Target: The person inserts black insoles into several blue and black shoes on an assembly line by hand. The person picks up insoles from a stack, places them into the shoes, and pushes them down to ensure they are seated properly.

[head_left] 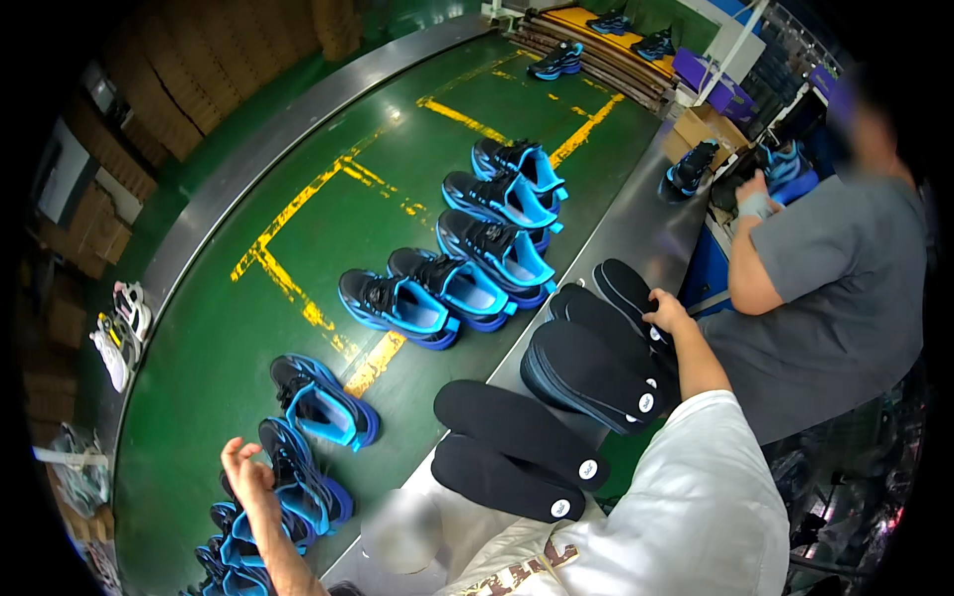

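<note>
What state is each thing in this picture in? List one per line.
Left hand: raised, fingers partly curled, apparently empty
Right hand: fingers at a black insole's edge
Black insoles: lying in overlapping groups
Black-and-blue sneakers in the middle row: upright, openings exposed
Yellow lines: worn, patchy
Cardboard box: seemingly open-topped

Noted brown boxes (189, 65) stacked upper left, pale sneakers (115, 368) on far metal rim (189, 219), small carton (704, 129) near purple box (723, 89) upper right, grey-shirted co-worker (835, 268) below.
</note>
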`<action>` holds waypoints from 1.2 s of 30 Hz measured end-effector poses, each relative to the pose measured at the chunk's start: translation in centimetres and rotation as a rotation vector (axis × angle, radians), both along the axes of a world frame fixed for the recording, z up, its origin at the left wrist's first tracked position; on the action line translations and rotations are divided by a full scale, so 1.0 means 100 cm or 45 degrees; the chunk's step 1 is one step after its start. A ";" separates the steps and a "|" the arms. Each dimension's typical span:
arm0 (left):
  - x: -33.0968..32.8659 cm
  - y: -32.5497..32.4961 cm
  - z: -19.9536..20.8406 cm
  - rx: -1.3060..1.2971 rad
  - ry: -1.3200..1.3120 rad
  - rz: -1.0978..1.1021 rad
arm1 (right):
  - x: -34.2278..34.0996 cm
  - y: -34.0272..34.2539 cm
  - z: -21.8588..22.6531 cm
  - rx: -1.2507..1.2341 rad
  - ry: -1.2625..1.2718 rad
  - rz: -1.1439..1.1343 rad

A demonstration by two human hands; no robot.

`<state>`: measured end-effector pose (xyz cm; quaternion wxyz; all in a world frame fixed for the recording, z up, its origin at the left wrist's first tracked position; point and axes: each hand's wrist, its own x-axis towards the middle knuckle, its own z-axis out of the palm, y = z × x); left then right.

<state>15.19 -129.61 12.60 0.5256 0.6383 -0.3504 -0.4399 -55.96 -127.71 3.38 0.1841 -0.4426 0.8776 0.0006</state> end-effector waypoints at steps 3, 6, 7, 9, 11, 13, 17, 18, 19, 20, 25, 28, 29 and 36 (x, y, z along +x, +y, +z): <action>-0.024 -0.011 -0.036 -0.177 -1.130 -0.277 | -0.003 -0.008 0.017 -0.002 -0.261 -0.018; -0.068 -0.024 -0.045 -0.135 -1.265 -0.498 | -0.016 -0.006 0.006 -0.057 -0.049 0.246; -0.070 -0.027 -0.054 -0.205 -1.255 -0.466 | -0.018 -0.007 0.008 -0.129 -0.035 0.184; -0.063 -0.032 -0.061 -0.131 -1.246 -0.329 | -0.011 -0.011 0.010 -0.254 -0.022 0.084; -0.050 -0.038 -0.063 -0.287 -1.426 -0.333 | -0.009 -0.026 0.026 -0.452 -0.181 0.000; -0.058 -0.043 -0.054 -0.250 -1.439 -0.333 | 0.023 -0.041 0.070 -0.765 -0.168 0.141; -0.061 -0.050 -0.039 -0.213 -1.225 -0.259 | 0.145 -0.087 0.159 -0.835 -0.969 0.478; -0.058 -0.045 -0.036 -0.167 -1.150 -0.205 | 0.192 -0.097 0.178 -0.796 -1.066 0.645; -0.056 -0.039 -0.036 -0.127 -1.065 -0.155 | 0.246 -0.099 0.203 -0.666 -1.117 0.769; -0.059 -0.036 -0.032 -0.048 -0.973 -0.115 | 0.285 -0.103 0.207 -0.606 -1.016 0.977; -0.063 -0.020 -0.040 0.155 -0.613 0.078 | 0.429 -0.087 0.172 0.399 -1.236 1.087; -0.061 -0.022 -0.046 0.070 -0.444 0.064 | 0.457 -0.091 0.148 0.491 -1.054 1.165; -0.059 -0.020 -0.043 0.129 -0.455 0.062 | 0.469 -0.093 0.140 0.413 -0.959 1.277; -0.040 -0.034 -0.067 0.070 -0.158 -0.234 | 0.502 -0.072 0.052 -0.134 -0.126 2.021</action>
